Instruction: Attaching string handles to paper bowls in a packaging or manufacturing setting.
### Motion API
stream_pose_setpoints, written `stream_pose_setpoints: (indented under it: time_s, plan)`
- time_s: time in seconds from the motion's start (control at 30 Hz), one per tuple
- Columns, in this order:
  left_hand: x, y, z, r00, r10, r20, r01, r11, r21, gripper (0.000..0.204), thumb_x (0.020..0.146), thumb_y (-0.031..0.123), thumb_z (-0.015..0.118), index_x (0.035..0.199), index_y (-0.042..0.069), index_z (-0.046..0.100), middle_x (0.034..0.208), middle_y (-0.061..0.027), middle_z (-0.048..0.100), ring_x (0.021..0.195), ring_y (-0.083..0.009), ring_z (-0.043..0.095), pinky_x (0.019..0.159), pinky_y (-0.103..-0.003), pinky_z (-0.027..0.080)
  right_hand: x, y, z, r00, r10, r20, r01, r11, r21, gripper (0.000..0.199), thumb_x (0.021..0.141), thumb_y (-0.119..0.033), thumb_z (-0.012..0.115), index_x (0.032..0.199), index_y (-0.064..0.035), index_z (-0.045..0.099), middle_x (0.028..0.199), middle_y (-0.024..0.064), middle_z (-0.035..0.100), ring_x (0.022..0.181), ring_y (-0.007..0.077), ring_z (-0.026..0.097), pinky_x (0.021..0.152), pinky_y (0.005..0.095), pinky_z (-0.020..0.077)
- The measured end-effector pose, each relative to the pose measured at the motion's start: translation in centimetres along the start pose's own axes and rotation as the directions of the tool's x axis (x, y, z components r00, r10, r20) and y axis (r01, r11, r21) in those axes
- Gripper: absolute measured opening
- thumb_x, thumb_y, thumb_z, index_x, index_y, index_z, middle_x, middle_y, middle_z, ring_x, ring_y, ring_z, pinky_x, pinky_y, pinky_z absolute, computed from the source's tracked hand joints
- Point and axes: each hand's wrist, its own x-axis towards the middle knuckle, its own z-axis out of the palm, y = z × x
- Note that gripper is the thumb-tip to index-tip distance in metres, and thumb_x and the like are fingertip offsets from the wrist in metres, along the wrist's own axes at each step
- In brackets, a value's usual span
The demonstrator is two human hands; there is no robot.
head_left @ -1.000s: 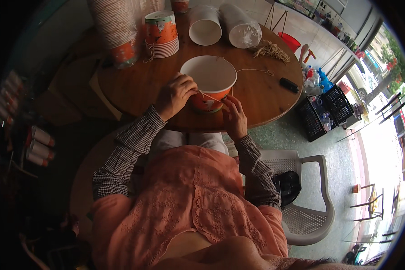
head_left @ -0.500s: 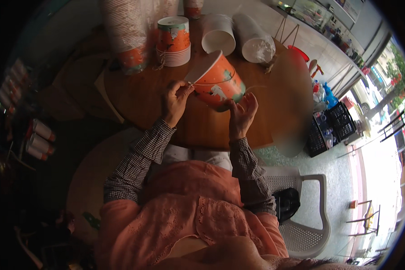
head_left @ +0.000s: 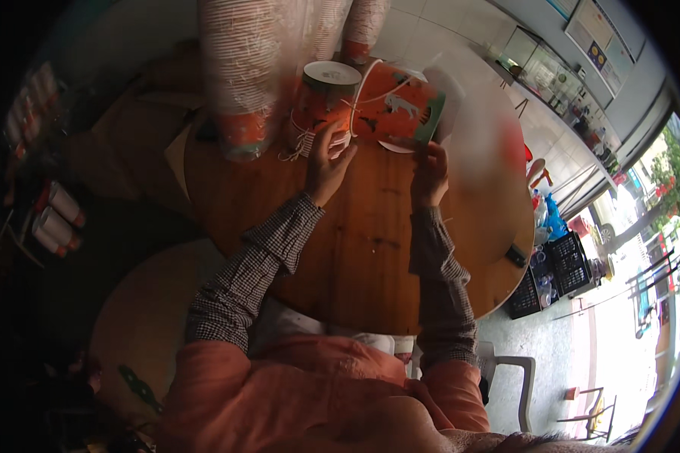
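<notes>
An orange paper bucket [head_left: 393,102] with animal shapes, a green band and a thin string handle lies tipped sideways at the table's far side. My right hand [head_left: 431,174] has its fingers closed on the bottom edge of it. Just below its rim is my left hand [head_left: 327,170], thumb and fingers apart; whether it touches the rim is unclear. Beside the bucket stands a stack of similar upturned buckets [head_left: 331,74], partly covered by the tipped one, with string handles [head_left: 298,143] hanging at its foot.
Tall plastic-wrapped bucket stacks [head_left: 242,68] rise at the far left of the round wooden table [head_left: 355,249]. A small dark object [head_left: 516,255] lies by its right edge. Black crates [head_left: 567,264] and a plastic chair [head_left: 525,377] are on the right.
The bucket has moved away from my body toward the upturned stack, turning onto its side. Both hands reached forward, and my left hand's pinch at the rim has opened. The view shifted too.
</notes>
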Motion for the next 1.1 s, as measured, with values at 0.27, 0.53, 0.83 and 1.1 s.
stream_pose_setpoints:
  time_s: [0.27,0.53,0.83,1.1]
  plan:
    - [-1.0,-10.6,-8.9,0.96,-0.085,-0.267,0.151,0.96,0.234,0.027,0.089,0.003,0.055,0.117,0.001,0.054,0.111,-0.0102,0.06,0.099,-0.0195,0.059,0.083,-0.03,0.05,12.6,0.4,7.8,0.893,-0.273,0.357,0.382,0.88,-0.281,0.013,0.081,-0.01,0.061,0.094,-0.0095,0.062,0.086,0.0144,0.064,0.08,0.0358,0.063,0.067,0.0417,0.0487]
    - [0.6,-11.8,-12.0,0.905,-0.286,-0.315,0.354,0.917,0.184,0.023,0.086,0.006,0.057,0.107,-0.002,0.06,0.109,-0.0126,0.063,0.094,-0.0191,0.061,0.083,-0.03,0.05,17.1,-3.3,14.7,0.66,-0.164,0.733,0.427,0.885,-0.187,0.014,0.086,-0.016,0.06,0.094,-0.005,0.062,0.077,0.0081,0.066,0.067,0.0168,0.065,0.064,0.0313,0.0503]
    - [0.7,-12.4,-11.6,0.868,-0.39,-0.308,0.441,0.89,0.114,0.026,0.084,0.008,0.056,0.106,-0.005,0.062,0.104,-0.014,0.065,0.09,-0.0177,0.061,0.081,-0.029,0.048,15.1,-3.5,17.1,0.484,-0.227,0.845,0.659,0.73,-0.181,0.016,0.083,-0.019,0.064,0.095,-0.0086,0.063,0.089,0.0174,0.066,0.087,0.036,0.063,0.077,0.0444,0.0475]
    - [0.9,-11.7,-11.3,0.859,-0.426,-0.283,0.467,0.879,0.097,0.026,0.085,0.007,0.057,0.107,-0.005,0.061,0.105,-0.0144,0.065,0.088,-0.0187,0.061,0.08,-0.029,0.049,13.0,-2.7,17.6,0.539,-0.173,0.825,0.629,0.734,-0.257,0.016,0.08,-0.014,0.065,0.092,-0.0047,0.06,0.091,0.0168,0.065,0.088,0.0353,0.062,0.078,0.0404,0.0465]
